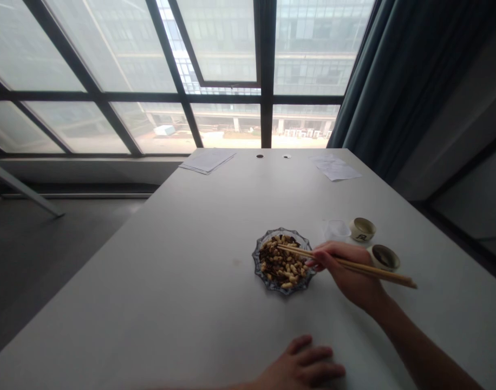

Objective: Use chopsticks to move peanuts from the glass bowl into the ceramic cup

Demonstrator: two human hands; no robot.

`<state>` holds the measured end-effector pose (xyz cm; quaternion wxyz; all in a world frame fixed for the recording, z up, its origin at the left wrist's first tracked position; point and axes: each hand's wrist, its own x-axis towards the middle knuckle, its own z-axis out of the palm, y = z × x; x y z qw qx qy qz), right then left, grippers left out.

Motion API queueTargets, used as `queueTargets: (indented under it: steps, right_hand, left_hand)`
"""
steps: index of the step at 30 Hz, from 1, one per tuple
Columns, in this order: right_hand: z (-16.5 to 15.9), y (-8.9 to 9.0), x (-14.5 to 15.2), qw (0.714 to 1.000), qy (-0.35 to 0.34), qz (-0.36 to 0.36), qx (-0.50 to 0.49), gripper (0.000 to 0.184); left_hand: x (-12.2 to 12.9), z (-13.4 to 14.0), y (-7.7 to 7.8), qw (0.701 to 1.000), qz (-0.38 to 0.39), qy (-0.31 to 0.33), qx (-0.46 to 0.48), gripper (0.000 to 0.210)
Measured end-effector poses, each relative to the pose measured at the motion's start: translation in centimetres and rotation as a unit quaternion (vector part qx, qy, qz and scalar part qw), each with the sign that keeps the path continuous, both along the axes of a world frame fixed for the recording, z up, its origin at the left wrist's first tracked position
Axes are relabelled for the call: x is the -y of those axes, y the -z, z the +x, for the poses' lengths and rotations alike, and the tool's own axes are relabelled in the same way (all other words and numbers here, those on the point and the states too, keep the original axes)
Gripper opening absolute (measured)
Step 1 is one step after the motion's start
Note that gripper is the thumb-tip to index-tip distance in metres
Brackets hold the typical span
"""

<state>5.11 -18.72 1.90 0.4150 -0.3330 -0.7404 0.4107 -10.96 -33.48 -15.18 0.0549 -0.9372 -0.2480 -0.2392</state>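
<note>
A pair of wooden chopsticks (378, 270) is held in my right hand (349, 271), above the right rim of a scalloped glass bowl (258, 271). The bowl holds a mix of peanuts (291, 271) and dark pieces, perhaps seeds, that I cannot make out exactly. The chopstick tips are over the mix, close together; whether they pinch a piece cannot be seen. My left hand (302, 365) lies on the table in front of the bowl, fingers spread, holding nothing.
Beyond my right hand on the white table (183, 271) stand a clear plastic container (336, 230) and a small cup (362, 229). Another cup (385, 257) with dark contents is just behind the wrist. Papers (207, 161) and a crumpled sheet (337, 168) lie at the far edge.
</note>
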Motion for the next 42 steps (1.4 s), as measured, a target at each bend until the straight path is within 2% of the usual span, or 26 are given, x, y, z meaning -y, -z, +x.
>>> queueTargets:
  steps: [6,12,14,17,21,25,31,33,35,37,39,41,42]
  right_hand:
    - [2.7,-3.7,-0.3,0.992,0.097,-0.007,0.074,0.033]
    - [8.9,-7.0,-1.5,0.959,0.247,-0.046,0.135,0.034]
    - [11.1,-7.2,-2.3,0.948,0.271,-0.067,0.155,0.030]
    - [13.3,-6.4,-3.8,0.930,0.312,-0.108,0.160,0.023]
    - [13.9,-4.9,-5.5,0.918,0.329,-0.135,0.175,0.016]
    - [13.2,-4.4,-6.1,0.928,0.327,-0.086,0.156,0.018]
    - [12.1,-5.9,-4.9,0.922,0.358,-0.036,0.141,0.022]
    - [10.9,-6.3,-4.1,0.932,0.347,-0.010,0.107,0.025]
    - [8.9,-6.2,-3.3,0.951,0.303,0.010,0.062,0.028]
    - [6.4,-5.4,-2.4,0.976,0.213,0.009,0.032,0.029]
    - [3.7,-4.0,-1.5,0.996,0.086,0.010,0.026,0.027]
    - [1.3,-2.3,-0.8,0.999,-0.024,0.012,0.021,0.029]
    - [0.3,-1.4,-0.5,0.998,-0.056,0.011,0.019,0.029]
  left_hand:
    - [-0.2,-0.2,-0.3,1.000,-0.013,0.008,-0.007,0.024]
    - [-0.3,-0.7,-2.2,0.998,-0.056,0.023,-0.024,0.027]
    - [-0.3,-0.9,-2.8,0.998,-0.062,0.027,-0.016,0.027]
    - [-0.5,-1.0,-3.1,0.998,-0.060,0.032,-0.009,0.025]
    - [-0.7,-1.0,-3.2,0.998,-0.049,0.035,-0.005,0.023]
    - [-0.7,-0.9,-3.3,0.998,-0.047,0.035,0.000,0.023]
    - [-0.6,-0.9,-3.5,0.998,-0.058,0.034,0.004,0.026]
    - [-0.5,-1.0,-3.5,0.997,-0.064,0.033,-0.003,0.029]
    - [-0.4,-1.0,-3.6,0.997,-0.070,0.032,-0.012,0.031]
    - [-0.4,-1.1,-3.6,0.997,-0.071,0.028,-0.019,0.033]
    - [-0.3,-1.1,-3.4,0.997,-0.069,0.026,-0.028,0.033]
    - [-0.2,-0.9,-2.9,0.997,-0.061,0.025,-0.032,0.032]
    - [-0.2,-0.8,-2.6,0.998,-0.056,0.023,-0.031,0.031]
